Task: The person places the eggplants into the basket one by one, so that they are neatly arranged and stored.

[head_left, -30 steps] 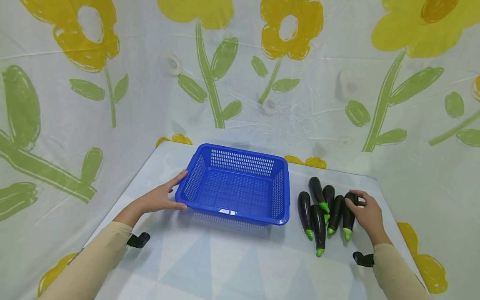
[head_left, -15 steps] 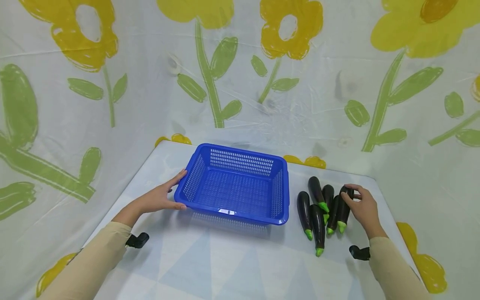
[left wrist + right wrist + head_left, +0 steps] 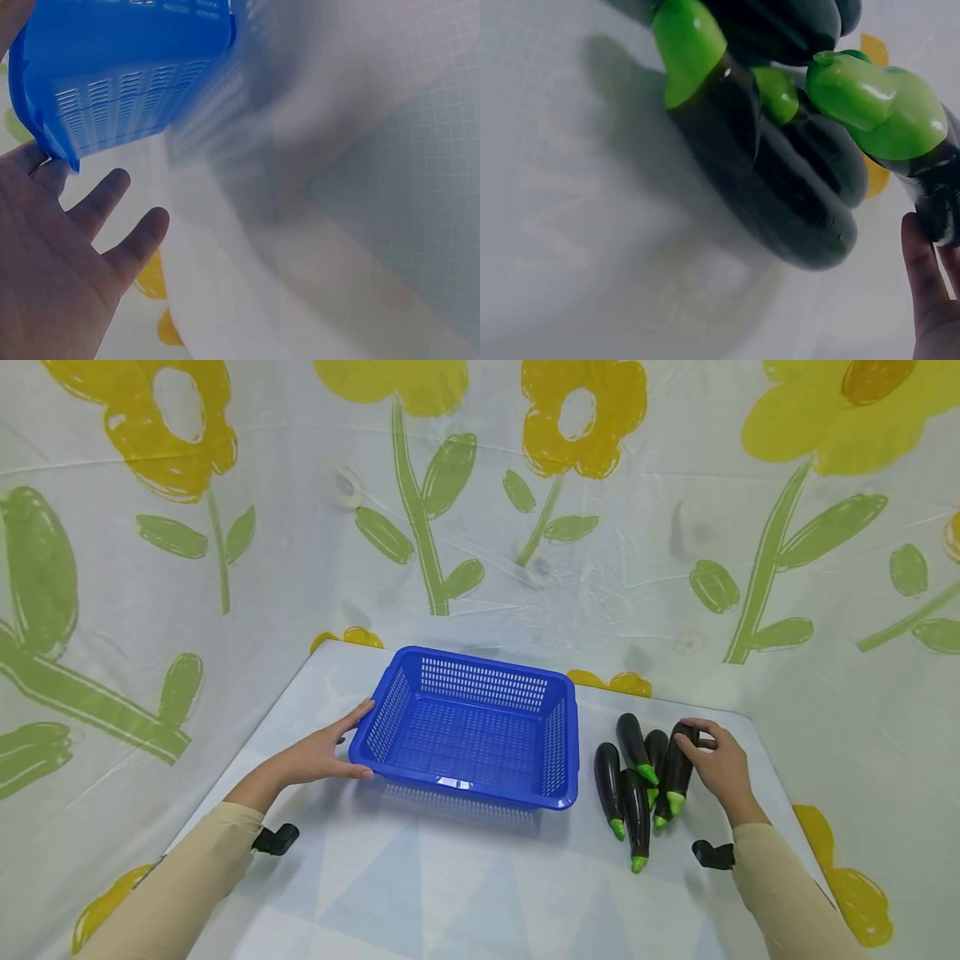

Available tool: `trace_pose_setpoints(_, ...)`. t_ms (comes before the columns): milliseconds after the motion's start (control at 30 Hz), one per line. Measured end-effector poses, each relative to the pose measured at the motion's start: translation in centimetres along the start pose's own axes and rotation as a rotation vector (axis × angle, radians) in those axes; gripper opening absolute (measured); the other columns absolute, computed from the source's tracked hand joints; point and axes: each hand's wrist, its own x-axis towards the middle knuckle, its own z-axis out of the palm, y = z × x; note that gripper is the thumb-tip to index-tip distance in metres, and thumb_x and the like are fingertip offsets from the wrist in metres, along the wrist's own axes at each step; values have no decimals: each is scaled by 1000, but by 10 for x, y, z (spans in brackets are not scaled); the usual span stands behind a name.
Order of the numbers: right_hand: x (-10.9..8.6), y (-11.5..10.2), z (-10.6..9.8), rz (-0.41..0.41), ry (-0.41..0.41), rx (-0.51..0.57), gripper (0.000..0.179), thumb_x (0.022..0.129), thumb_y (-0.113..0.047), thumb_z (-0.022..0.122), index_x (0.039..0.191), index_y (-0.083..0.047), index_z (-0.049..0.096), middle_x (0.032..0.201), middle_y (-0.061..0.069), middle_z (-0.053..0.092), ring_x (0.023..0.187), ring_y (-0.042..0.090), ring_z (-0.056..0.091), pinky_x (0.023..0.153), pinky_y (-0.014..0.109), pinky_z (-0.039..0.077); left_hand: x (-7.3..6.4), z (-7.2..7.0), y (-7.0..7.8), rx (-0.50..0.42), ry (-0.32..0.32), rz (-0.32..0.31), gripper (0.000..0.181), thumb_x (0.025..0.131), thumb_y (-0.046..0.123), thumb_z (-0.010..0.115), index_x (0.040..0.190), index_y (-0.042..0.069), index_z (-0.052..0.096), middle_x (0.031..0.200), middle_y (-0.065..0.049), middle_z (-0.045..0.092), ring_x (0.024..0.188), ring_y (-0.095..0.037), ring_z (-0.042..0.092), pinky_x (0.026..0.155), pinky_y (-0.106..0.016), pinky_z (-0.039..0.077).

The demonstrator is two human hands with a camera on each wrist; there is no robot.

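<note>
In the head view my left hand (image 3: 318, 756) holds the left end of a blue plastic basket (image 3: 465, 793), thumb at the front rim and a finger at the side rim. The left wrist view shows fingertips under the basket's rim (image 3: 34, 112), with two other fingers spread free. My right hand (image 3: 723, 772) grips a dark purple eggplant (image 3: 680, 768) near its rounded end, its green stem end pointing toward me. That eggplant (image 3: 889, 112) appears raised above the others in the right wrist view. Several more eggplants (image 3: 636, 814) lie in a cluster just left of it.
Nothing lies inside the basket, which has slotted walls. Both rest on a white table (image 3: 375, 885) with pale blue triangles. A curtain (image 3: 637, 577) with yellow flowers hangs behind and at the sides. Black wrist mounts (image 3: 276, 840) stick out from the sleeves.
My right hand has drawn the gripped eggplant leftward and up from the right of the cluster, so that it now partly covers a neighbouring one. The left hand and basket look the same.
</note>
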Motion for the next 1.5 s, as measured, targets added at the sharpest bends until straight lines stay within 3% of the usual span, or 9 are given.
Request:
trace_pose_setpoints(1200, 17, -55, 37, -46, -26, 100, 54, 86, -49, 58, 128, -16, 54, 136, 12, 45, 115, 34, 50, 80, 48, 51, 4, 5, 4, -3, -4, -31, 108, 72, 45, 77, 148, 40, 1, 156, -6, 10, 138, -37, 21, 102, -63, 27)
trace_pose_setpoints(1500, 21, -65, 40, -97, -10, 130, 51, 86, -47, 60, 126, -16, 56, 134, 9, 49, 110, 30, 55, 69, 26, 51, 8, 7, 6, 3, -11, -36, 110, 68, 52, 76, 147, 42, 0, 156, -3, 9, 138, -36, 21, 102, -61, 29)
